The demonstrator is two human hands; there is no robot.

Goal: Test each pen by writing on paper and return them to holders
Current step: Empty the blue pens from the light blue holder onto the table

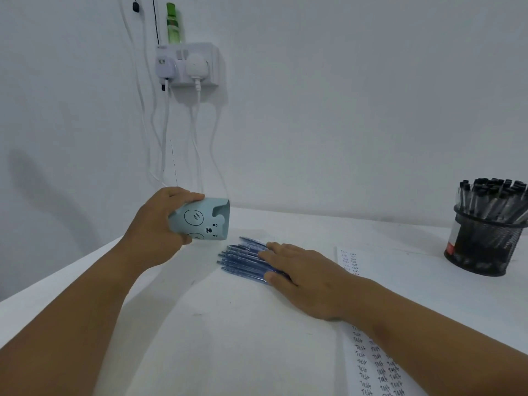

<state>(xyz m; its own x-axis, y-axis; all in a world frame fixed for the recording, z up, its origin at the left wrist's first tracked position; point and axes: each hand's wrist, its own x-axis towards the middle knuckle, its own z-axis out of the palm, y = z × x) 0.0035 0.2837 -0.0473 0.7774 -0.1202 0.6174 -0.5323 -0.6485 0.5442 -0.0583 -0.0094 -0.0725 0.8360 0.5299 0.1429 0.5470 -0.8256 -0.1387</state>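
A bundle of blue pens (243, 260) is laid flat on the white bench (228, 324), side by side, tips pointed toward nine o'clock. About nine can be made out; the rest are hidden beneath the right hand (307, 281), so an exact count cannot be given. That hand is pressed on the pens with fingers straight and spread, nothing being clasped. At eleven o'clock from the pens, just beside their tips, a pale blue holder (201, 220) printed with a bear face is tipped on its side, its mouth turned toward the pens at three o'clock. It is gripped round its base by the left hand (158, 224), the fingers curled over it.

At three o'clock from the pens, one sheet of paper (371, 361) is covered with repeated handwritten words and partly crossed by the right forearm. Further toward two o'clock, one black mesh holder (483, 244) is filled with black-capped pens (491, 195), too crowded to count.

The bench is set against a white wall (343, 95). At twelve o'clock a socket block (197, 64) is mounted, two plugs are seated in it, white cables are hung below, and one green bottle (173, 24) is stood on top.
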